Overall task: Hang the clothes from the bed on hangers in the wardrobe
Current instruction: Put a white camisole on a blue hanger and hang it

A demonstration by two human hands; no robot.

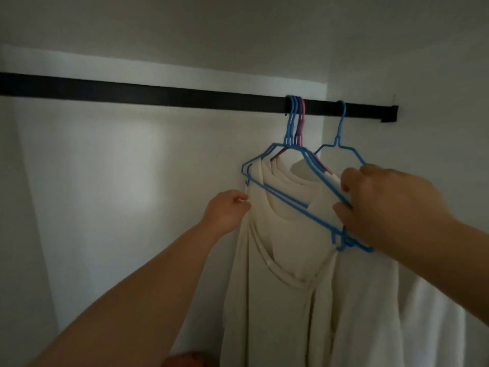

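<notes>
A black rail (164, 95) crosses the white wardrobe. Near its right end hangs a bunch of blue hangers (291, 123) with a purple and a pink one among them, and one more blue hanger (341, 123) further right. Cream garments (288, 274) hang from the bunch. My left hand (227, 210) pinches the left shoulder edge of the front cream garment. My right hand (383, 205) is closed around the right ends of the blue hangers. A white garment (434, 313) hangs behind on the right.
The rail's left part carries nothing. The wardrobe's back wall (119, 181) is white and the right side wall (423, 75) stands close to the hangers. A reddish object (190, 360) peeks in at the bottom edge.
</notes>
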